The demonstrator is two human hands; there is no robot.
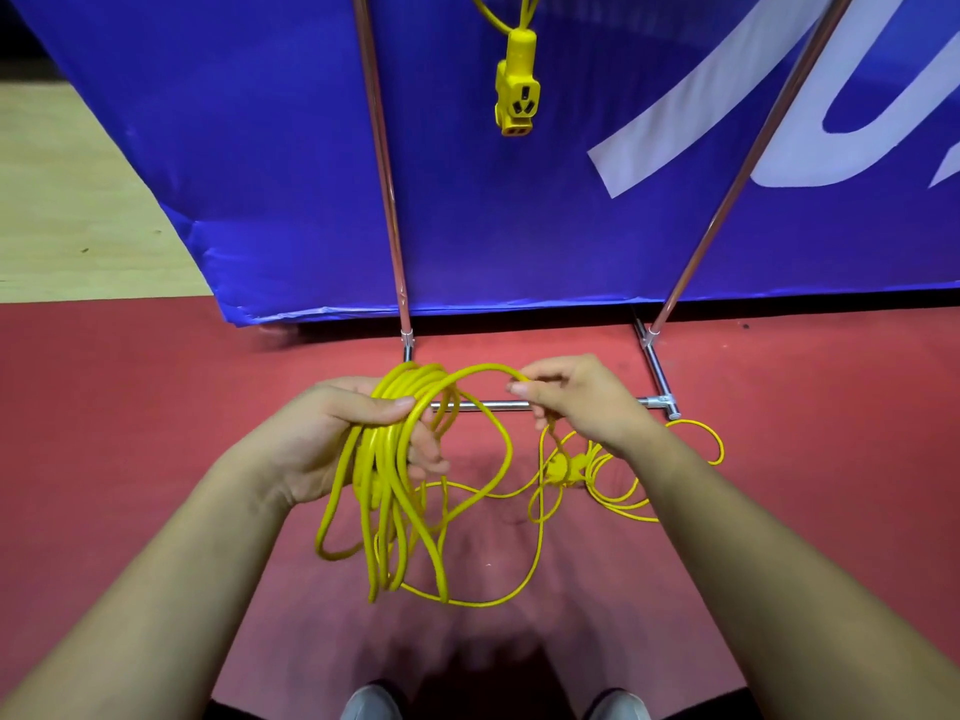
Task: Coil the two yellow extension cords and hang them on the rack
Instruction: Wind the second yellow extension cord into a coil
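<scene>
Two shoe tips (pixel 371 703) stand on the red floor (pixel 156 407), short of the rack (pixel 387 174). In front of the rack's base bar, the left hand (pixel 353 433) grips the coil (pixel 384 491) at its top, thumb over the strands. The right hand (pixel 582 402) pinches the next loop just beside it. The loose cord (pixel 618 493) trails by the rack's right foot. The other cord's socket (pixel 517 90) hangs from the rack. The cord looks light, limp and springy, so it is best gripped as a bundle at the top.
</scene>
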